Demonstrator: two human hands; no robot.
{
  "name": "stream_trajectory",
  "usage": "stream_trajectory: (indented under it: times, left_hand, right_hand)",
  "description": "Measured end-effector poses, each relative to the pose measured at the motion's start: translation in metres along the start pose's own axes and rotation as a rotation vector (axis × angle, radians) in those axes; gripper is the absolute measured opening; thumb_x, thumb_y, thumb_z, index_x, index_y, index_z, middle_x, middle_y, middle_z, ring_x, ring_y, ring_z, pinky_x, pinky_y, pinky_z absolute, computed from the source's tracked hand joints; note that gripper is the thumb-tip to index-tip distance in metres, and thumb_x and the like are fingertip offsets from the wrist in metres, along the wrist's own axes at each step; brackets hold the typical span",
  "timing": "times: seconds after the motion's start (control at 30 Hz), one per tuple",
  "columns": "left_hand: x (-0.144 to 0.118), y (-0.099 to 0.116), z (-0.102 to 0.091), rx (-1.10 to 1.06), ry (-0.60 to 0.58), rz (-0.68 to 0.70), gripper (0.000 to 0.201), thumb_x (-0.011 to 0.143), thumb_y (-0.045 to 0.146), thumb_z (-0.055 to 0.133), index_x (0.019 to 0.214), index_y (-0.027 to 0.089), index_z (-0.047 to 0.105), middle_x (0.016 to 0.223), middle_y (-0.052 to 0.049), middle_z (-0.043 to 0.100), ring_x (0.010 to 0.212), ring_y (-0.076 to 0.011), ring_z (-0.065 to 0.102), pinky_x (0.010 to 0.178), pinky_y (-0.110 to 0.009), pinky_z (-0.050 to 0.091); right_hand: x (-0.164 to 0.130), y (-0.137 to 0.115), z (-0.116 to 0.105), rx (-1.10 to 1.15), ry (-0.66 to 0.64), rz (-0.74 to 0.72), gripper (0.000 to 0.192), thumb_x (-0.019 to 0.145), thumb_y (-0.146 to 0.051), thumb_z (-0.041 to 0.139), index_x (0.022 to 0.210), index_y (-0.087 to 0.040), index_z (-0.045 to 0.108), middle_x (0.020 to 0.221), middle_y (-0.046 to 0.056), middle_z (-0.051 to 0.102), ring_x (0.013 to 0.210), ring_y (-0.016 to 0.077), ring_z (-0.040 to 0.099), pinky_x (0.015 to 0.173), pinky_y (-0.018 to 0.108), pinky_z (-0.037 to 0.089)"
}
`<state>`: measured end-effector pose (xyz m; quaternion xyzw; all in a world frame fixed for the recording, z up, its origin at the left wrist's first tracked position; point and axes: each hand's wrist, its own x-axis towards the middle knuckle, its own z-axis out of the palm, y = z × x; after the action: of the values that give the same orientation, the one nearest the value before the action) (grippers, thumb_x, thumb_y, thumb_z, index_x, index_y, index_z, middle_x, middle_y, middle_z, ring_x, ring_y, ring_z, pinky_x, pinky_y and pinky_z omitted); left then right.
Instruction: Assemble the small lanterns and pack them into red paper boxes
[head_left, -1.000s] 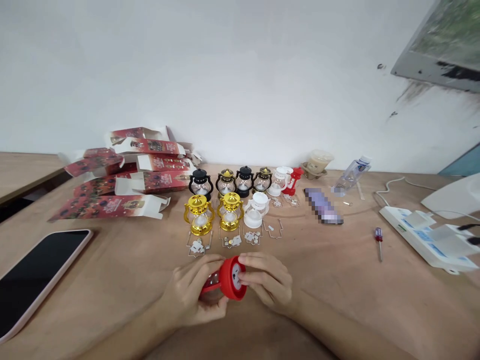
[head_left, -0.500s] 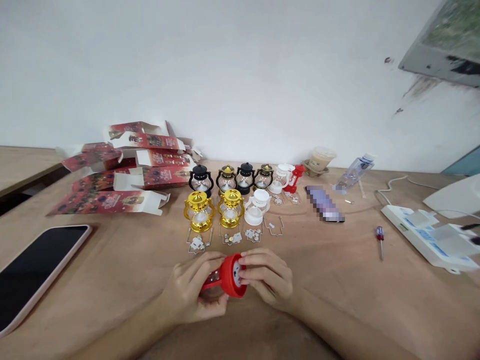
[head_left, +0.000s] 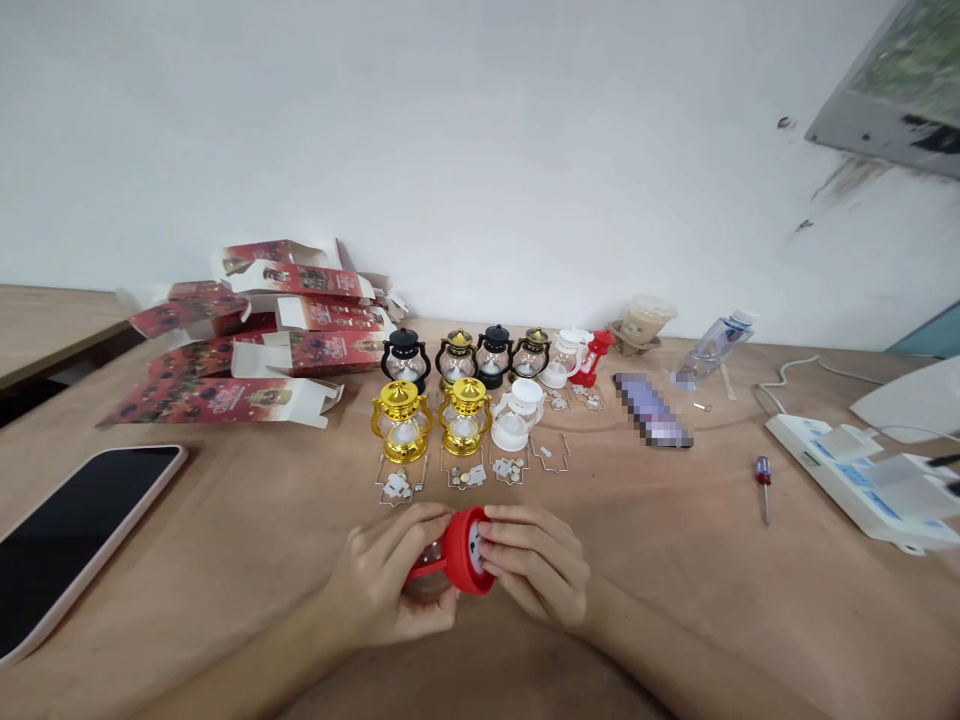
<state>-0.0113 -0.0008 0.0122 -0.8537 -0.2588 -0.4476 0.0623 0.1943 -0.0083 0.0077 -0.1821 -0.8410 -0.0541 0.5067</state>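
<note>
My left hand (head_left: 390, 585) is wrapped round a small red lantern (head_left: 465, 560), held on its side with the base turned to the right. A whitish plate with dark marks shows inside the base rim. My right hand (head_left: 536, 565) is closed at that base, its fingertips pressed on the plate and rim; whether they pinch a small part is hidden. Just beyond the hands, a gold lantern (head_left: 402, 425), another gold lantern (head_left: 465, 418) and a white lantern (head_left: 516, 415) stand upright. Bent wire handles (head_left: 553, 455) and small white pieces (head_left: 395, 487) lie in front of them.
Behind stand several more lanterns (head_left: 494, 358). Opened red boxes (head_left: 217, 400) are piled at the left, above a large phone (head_left: 82, 540). To the right are another phone (head_left: 651, 410), a drink cup (head_left: 646, 320), a bottle (head_left: 716, 348), a screwdriver (head_left: 763, 485) and a power strip (head_left: 855, 485).
The view has shifted slightly. Both hands keep their hold on the red lantern, and my right fingertips have moved a little on its base.
</note>
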Motion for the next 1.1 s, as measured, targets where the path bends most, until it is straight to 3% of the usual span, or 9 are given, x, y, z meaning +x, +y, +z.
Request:
stream_trajectory:
  times: [0.27, 0.47, 0.6, 0.77, 1.1]
  left_hand:
    - [0.0013, -0.0006, -0.0022, 0.027, -0.005, 0.016, 0.026, 0.072, 0.023, 0.053, 0.095, 0.013, 0.054, 0.082, -0.010, 0.068, 0.066, -0.0155, 0.067, 0.058, -0.021, 0.056]
    - [0.0002, -0.0014, -0.0018, 0.015, -0.005, 0.009, 0.024, 0.072, 0.023, 0.053, 0.093, 0.014, 0.053, 0.080, -0.009, 0.068, 0.066, -0.0150, 0.067, 0.056, -0.020, 0.055]
    - [0.0001, -0.0004, -0.0018, -0.044, -0.009, -0.014, 0.026, 0.070, 0.021, 0.053, 0.095, 0.015, 0.052, 0.081, -0.009, 0.068, 0.067, -0.0145, 0.067, 0.057, -0.019, 0.054]
    - [0.0003, 0.0001, -0.0020, -0.058, 0.013, -0.023, 0.028, 0.069, 0.021, 0.053, 0.097, 0.014, 0.052, 0.081, -0.010, 0.068, 0.067, -0.0153, 0.068, 0.057, -0.020, 0.055]
    - [0.0033, 0.0019, -0.0038, -0.023, 0.009, -0.018, 0.024, 0.072, 0.024, 0.051, 0.094, 0.014, 0.051, 0.079, -0.009, 0.067, 0.066, -0.0144, 0.067, 0.055, -0.019, 0.054]
  right_hand:
    - [0.0007, -0.0014, 0.0033, -0.033, 0.000, -0.036, 0.022, 0.082, -0.005, 0.057, 0.103, -0.007, 0.061, 0.089, 0.013, 0.072, 0.107, 0.0197, 0.063, 0.086, 0.029, 0.058]
    - [0.0003, -0.0005, 0.0024, 0.111, -0.015, 0.116, 0.016, 0.087, -0.011, 0.053, 0.101, -0.015, 0.060, 0.092, 0.010, 0.069, 0.098, 0.0174, 0.063, 0.079, 0.031, 0.057]
    - [0.0007, -0.0027, 0.0004, 0.047, -0.025, 0.178, 0.020, 0.090, -0.017, 0.051, 0.108, -0.016, 0.058, 0.100, 0.012, 0.065, 0.089, 0.0164, 0.063, 0.075, 0.029, 0.055]
    - [0.0031, -0.0030, 0.0004, -0.007, -0.017, 0.141, 0.028, 0.091, -0.021, 0.051, 0.118, -0.015, 0.054, 0.098, 0.011, 0.066, 0.089, 0.0167, 0.064, 0.076, 0.029, 0.055]
    - [0.0084, -0.0030, -0.0031, -0.060, -0.038, 0.045, 0.026, 0.088, -0.015, 0.054, 0.113, -0.010, 0.059, 0.095, 0.013, 0.070, 0.088, 0.0171, 0.067, 0.075, 0.027, 0.058]
